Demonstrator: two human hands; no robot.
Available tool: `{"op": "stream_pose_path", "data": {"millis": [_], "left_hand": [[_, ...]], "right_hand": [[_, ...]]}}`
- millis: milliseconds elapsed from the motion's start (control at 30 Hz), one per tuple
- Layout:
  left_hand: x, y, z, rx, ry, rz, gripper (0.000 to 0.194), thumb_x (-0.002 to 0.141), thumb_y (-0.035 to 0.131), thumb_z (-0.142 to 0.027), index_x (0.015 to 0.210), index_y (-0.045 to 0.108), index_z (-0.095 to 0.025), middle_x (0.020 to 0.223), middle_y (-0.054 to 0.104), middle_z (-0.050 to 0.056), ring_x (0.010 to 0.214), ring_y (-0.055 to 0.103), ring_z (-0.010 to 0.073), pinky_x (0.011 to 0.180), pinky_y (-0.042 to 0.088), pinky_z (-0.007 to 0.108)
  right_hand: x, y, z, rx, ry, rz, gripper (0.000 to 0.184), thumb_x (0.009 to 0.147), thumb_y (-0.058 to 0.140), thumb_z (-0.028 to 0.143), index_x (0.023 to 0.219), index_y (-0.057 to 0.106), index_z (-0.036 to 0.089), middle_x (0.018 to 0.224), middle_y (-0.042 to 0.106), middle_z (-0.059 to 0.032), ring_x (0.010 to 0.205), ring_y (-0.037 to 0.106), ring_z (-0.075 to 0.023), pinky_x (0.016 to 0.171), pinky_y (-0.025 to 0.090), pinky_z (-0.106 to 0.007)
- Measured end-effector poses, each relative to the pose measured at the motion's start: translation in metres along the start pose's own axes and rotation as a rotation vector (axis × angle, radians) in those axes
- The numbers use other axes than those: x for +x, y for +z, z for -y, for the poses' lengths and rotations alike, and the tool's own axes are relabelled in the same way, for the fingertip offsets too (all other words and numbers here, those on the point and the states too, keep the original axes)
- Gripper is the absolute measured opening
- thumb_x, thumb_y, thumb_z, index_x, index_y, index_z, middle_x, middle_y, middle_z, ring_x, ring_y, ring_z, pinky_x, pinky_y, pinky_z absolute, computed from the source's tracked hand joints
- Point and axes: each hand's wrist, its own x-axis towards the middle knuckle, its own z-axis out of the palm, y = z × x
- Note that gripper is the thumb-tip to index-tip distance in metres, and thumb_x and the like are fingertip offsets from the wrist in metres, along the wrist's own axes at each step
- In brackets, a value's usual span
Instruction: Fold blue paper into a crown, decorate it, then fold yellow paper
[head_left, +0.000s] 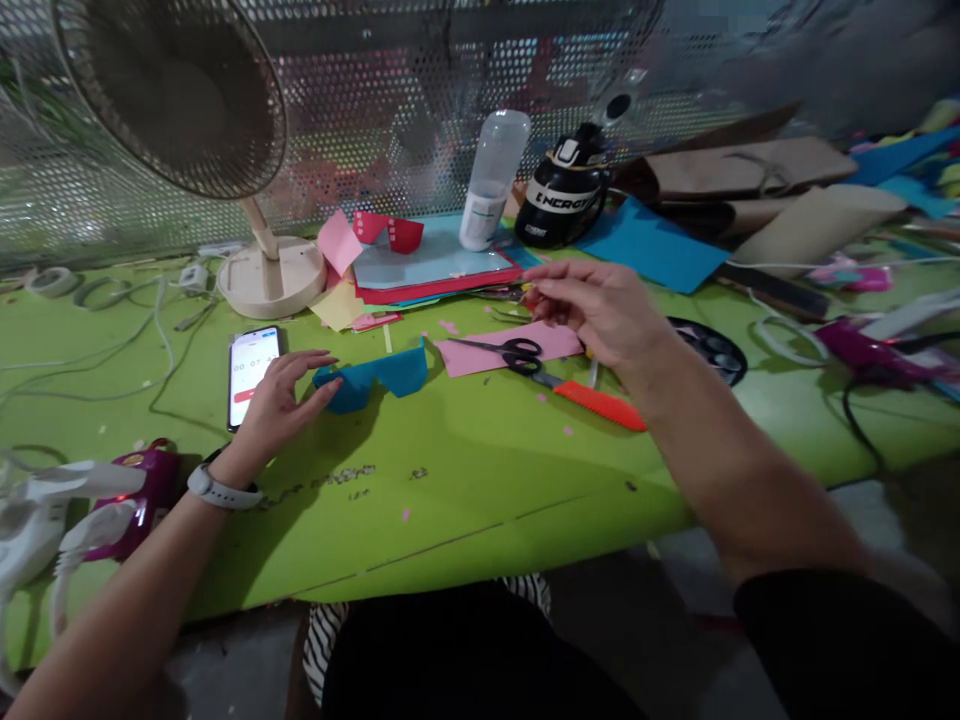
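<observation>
My left hand (279, 403), with a white watch on the wrist, lies on the green table with fingers spread, its fingertips touching a folded blue paper piece (375, 377). A phone (251, 374) with a lit screen lies just left of that hand. My right hand (600, 310) hovers above the table near a pink paper sheet (559, 342) and black-handled scissors (514, 354). Its fingers are pinched together towards the left; I cannot make out anything between them. An orange serrated strip (600, 406) lies below that hand.
A desk fan (187, 110) stands at the back left. A stack of coloured paper (435, 270), a white bottle (491, 180) and a black helmet (562, 195) sit at the back. Cables (112, 330) trail on the left, and a purple-white glue gun (97, 500) lies near the front edge.
</observation>
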Motion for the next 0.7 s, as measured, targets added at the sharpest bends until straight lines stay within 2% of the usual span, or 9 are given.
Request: {"op": "stream_pose_path", "data": {"millis": [167,267,500,600,700], "left_hand": [[0.001,0.001,0.005,0.006,0.007,-0.021,0.028,0.089,0.061,-0.043,0.107,0.068,-0.024,0.118,0.068,0.009,0.113,0.061,0.0256,0.1,0.047,0.048],[0.002,0.003,0.008,0.002,0.01,-0.034,0.027,0.089,0.061,-0.043,0.107,0.068,-0.024,0.118,0.068,0.008,0.113,0.061,0.0255,0.1,0.047,0.048],[0.003,0.004,0.006,0.014,0.015,-0.056,0.027,0.09,0.06,-0.042,0.106,0.069,-0.023,0.119,0.068,0.007,0.113,0.061,0.025,0.101,0.047,0.047],[0.003,0.005,0.006,0.013,0.006,-0.067,0.027,0.09,0.059,-0.042,0.106,0.069,-0.023,0.118,0.068,0.007,0.113,0.061,0.025,0.101,0.048,0.047],[0.003,0.005,0.007,0.023,0.014,-0.074,0.027,0.09,0.059,-0.043,0.105,0.069,-0.023,0.118,0.068,0.007,0.113,0.062,0.0254,0.1,0.049,0.048]], "right_hand": [[-0.014,-0.027,0.005,-0.017,0.107,-0.144,0.008,0.083,0.063,0.012,0.088,0.07,0.014,0.073,0.069,-0.0049,0.057,0.06,-0.009,0.057,0.045,-0.025],[-0.023,-0.042,0.005,-0.142,0.134,-0.185,0.009,0.084,0.062,0.009,0.088,0.069,0.01,0.072,0.068,-0.0064,0.058,0.06,-0.0069,0.06,0.045,-0.025],[-0.021,-0.074,-0.018,-0.543,0.118,-0.144,0.015,0.084,0.065,0.021,0.093,0.072,0.012,0.074,0.071,-0.0066,0.065,0.064,-0.0144,0.064,0.048,-0.026],[-0.009,-0.074,-0.028,-0.756,0.046,-0.09,0.019,0.085,0.062,0.026,0.094,0.073,0.013,0.077,0.072,-0.0072,0.069,0.064,-0.0185,0.064,0.046,-0.028],[0.009,-0.064,-0.032,-0.968,-0.082,-0.007,0.018,0.085,0.06,0.026,0.091,0.074,0.016,0.088,0.073,-0.008,0.078,0.065,-0.0218,0.068,0.045,-0.031]]}}
